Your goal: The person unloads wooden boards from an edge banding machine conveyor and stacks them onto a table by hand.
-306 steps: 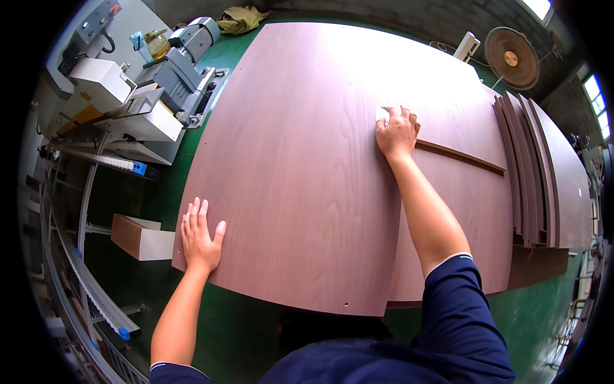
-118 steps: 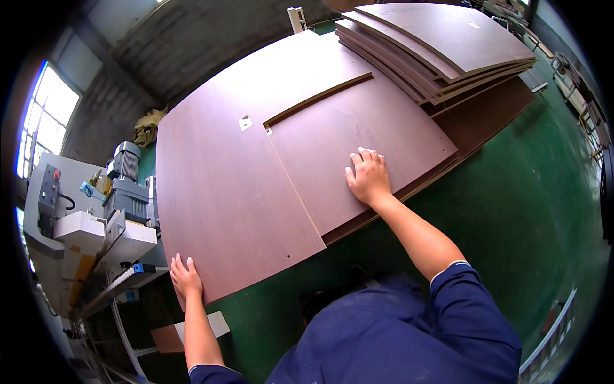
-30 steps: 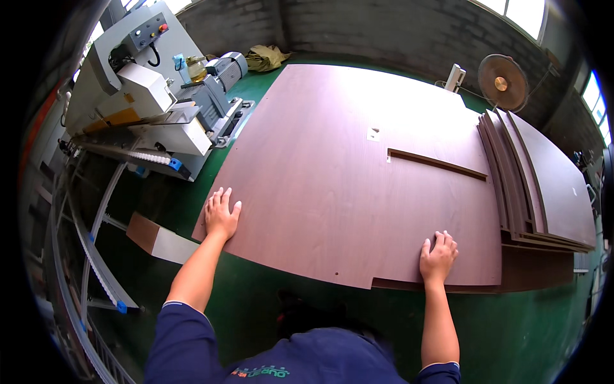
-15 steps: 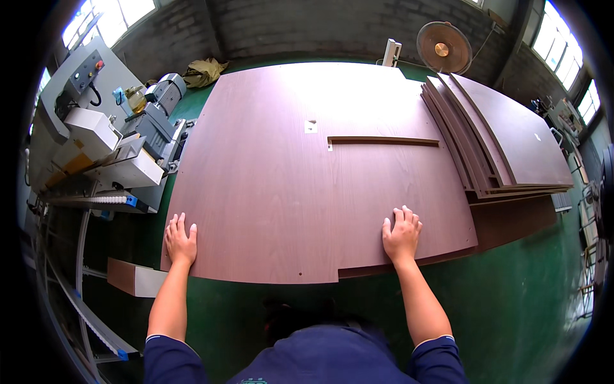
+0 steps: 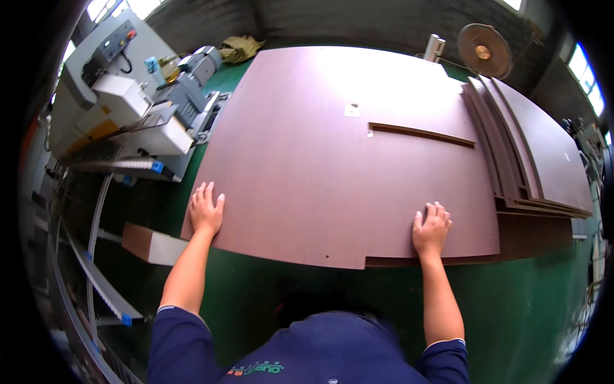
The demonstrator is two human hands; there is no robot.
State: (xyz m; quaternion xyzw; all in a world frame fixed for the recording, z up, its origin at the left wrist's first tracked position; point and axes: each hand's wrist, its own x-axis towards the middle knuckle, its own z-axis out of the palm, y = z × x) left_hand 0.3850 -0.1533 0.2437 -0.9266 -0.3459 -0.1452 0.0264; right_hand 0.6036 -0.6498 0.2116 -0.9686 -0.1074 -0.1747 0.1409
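Observation:
Both my hands rest palm down on large reddish-brown wood-grain panels. My left hand (image 5: 206,209) lies near the front left corner of the big left panel (image 5: 281,153), fingers stretched forward. Near the front edge of the smaller right panel (image 5: 441,176) is my right hand (image 5: 432,228), its fingers flat and slightly bent. A narrow dark brown strip (image 5: 422,135) lies across the panels, with a small white label (image 5: 352,111) to its left. Neither hand holds anything. More panel edges show beneath the front right side.
To the right leans a stack of similar panels (image 5: 550,147). At left stands a grey machine (image 5: 121,57) with a motor and metal rails (image 5: 96,275). A box-like piece (image 5: 153,243) sits by the left corner. A round fan (image 5: 484,51) is behind, above the green floor (image 5: 320,288).
The whole view has shifted and tilted, so the panels appear further right and higher. Both hands stay on the panels in nearly the same spots.

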